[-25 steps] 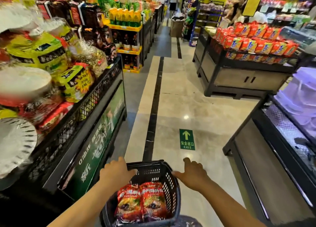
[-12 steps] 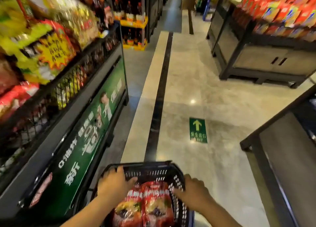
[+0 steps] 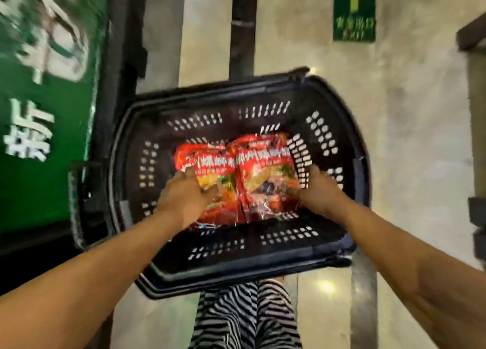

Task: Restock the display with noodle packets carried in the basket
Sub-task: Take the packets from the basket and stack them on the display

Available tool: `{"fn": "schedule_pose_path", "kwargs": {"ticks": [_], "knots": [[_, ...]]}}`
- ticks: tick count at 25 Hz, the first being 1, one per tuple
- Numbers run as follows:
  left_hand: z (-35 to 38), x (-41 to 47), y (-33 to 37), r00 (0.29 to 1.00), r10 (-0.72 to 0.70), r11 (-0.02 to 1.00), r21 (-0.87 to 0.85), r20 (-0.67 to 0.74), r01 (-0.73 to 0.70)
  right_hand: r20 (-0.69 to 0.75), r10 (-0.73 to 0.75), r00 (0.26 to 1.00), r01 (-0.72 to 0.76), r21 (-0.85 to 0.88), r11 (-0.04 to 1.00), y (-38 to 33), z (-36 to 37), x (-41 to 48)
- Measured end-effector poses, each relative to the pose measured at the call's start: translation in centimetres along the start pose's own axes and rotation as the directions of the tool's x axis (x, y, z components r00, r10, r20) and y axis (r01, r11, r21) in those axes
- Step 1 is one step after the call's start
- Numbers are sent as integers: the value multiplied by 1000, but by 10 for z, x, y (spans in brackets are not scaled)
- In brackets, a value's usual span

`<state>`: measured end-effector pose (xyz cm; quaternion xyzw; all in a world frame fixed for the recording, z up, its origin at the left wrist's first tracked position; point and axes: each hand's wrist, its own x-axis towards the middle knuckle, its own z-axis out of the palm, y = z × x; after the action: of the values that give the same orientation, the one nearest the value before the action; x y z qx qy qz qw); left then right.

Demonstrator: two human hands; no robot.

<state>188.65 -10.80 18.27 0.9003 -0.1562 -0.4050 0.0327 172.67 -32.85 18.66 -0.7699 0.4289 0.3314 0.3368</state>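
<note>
Two noodle packets (image 3: 236,175) between both hands (image 3: 184,198) (image 3: 318,190)

upper right of frame: green rectangular floor sticker (image 3: 353,10), pale green up arrow, characters beneath too blurred to read | left edge: glossy green display-stand side panel (image 3: 44,98), large white Chinese characters, smeared, lowest resembles 新 | centre: red foil noodle packets (image 3: 263,169), white Chinese lettering, illegible

The single head-worn view looks almost straight down, close over the basket (image 3: 263,256); exit sign (image 3: 353,10) at 1 o'clock, blurred panel (image 3: 39,138), perhaps a display's, at 9 o'clock.
</note>
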Motion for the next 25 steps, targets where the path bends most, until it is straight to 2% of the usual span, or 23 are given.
{"fn": "schedule_pose_path", "kwargs": {"ticks": [4,7,9,11,14,16,19,22,25], "knots": [[62,57,-28,983,-185,975,-125,6,184,30,18,999,-20,87,996,12,50,63],[84,99,-48,945,-326,914,-247,21,321,29,118,993,-121,216,969,17,85,104],[90,118,-60,937,-338,845,-409,92,345,18,190,982,-188,263,946,21,99,124],[99,128,-67,943,-307,801,-502,124,327,27,232,972,-230,282,931,25,111,139],[119,131,-64,934,-337,879,-315,117,357,10,287,958,-282,212,936,32,120,152],[126,131,-55,938,-343,905,-250,50,345,6,302,953,-296,207,932,41,124,165],[130,135,-47,941,-331,911,-281,-64,301,4,289,957,-280,265,923,42,121,176],[125,138,-43,911,-412,854,-352,-8,383,13,322,947,-308,329,893,27,112,166],[121,144,-49,898,-435,764,-500,65,407,-78,330,941,-299,270,915,26,114,167]]}}
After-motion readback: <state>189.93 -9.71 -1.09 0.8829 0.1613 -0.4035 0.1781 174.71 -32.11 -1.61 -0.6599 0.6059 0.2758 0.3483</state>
